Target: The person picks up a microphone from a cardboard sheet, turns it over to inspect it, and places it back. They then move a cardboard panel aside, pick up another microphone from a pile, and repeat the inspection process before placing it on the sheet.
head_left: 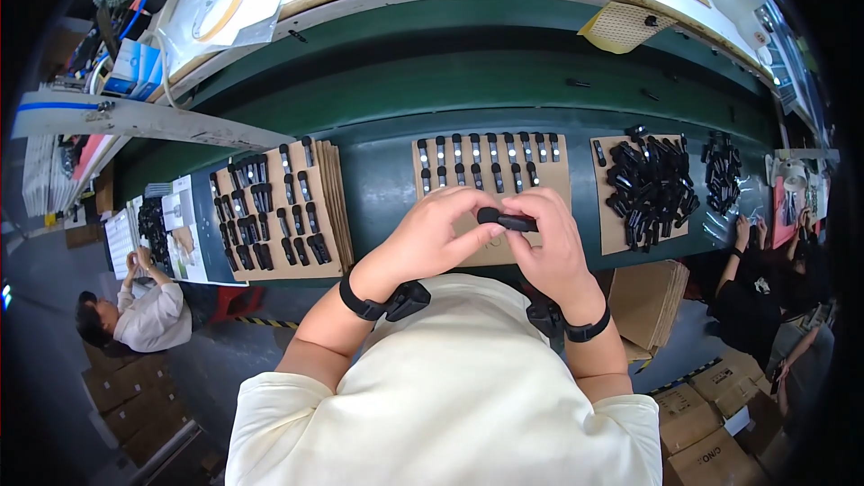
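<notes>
A small black clip-on microphone (pixel 515 221) with a rounded dark tip is held level between both hands, above the near part of the middle cardboard sheet (pixel 556 178). My left hand (pixel 432 232) pinches its tip end between thumb and fingers. My right hand (pixel 553 238) grips the other end, its fingers wrapped over the top. On the sheet beyond my hands stand two rows of similar microphones (pixel 493 148), with pale lower parts showing. My hands hide part of the sheet.
At left, a cardboard stack (pixel 331 207) carries rows of microphones. At right, a loose heap of black microphones (pixel 648 187) covers another sheet. A green conveyor belt (pixel 405 67) runs behind. Folded cardboard (pixel 643 301) stands right of me. Co-workers (pixel 153 310) sit along the table.
</notes>
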Tool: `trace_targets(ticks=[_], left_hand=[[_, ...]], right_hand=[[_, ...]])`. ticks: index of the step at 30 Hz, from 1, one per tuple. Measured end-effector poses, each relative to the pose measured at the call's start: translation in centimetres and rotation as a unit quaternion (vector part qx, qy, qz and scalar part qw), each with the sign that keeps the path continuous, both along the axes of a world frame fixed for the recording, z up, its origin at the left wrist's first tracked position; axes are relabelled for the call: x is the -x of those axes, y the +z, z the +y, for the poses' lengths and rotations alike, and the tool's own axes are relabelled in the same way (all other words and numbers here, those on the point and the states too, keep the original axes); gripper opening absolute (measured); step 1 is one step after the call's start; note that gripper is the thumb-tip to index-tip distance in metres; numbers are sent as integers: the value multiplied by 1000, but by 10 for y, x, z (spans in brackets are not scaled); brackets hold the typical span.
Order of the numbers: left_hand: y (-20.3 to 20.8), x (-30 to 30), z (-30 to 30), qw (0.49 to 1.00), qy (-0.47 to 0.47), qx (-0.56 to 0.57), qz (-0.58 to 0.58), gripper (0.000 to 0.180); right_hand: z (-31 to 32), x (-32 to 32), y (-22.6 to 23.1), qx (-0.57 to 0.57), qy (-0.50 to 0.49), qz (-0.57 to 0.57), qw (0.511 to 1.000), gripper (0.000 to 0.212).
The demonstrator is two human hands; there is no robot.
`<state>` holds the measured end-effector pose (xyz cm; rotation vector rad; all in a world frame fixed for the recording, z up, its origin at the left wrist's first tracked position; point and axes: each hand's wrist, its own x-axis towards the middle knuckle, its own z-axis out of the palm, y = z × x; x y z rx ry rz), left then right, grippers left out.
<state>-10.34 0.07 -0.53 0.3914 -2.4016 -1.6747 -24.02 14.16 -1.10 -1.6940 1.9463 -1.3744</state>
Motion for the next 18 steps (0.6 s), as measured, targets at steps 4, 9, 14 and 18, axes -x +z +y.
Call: trace_targets(ticks=[4,9,14,18], left_hand=[[9,-12,6,994,25,65,89,25],[15,-17,10,982,37,117,141,29],[15,-19,13,979,24,130,153,30],[21,-20,18,985,57,83,139,31]], right_hand=[[6,-10,13,2,-24,-113,993,36],[13,-14,16,27,-4,-91,996,31],[15,-18,19,52,-7,-62,997,28],[17,-16,16,58,-7,-59,997,28]])
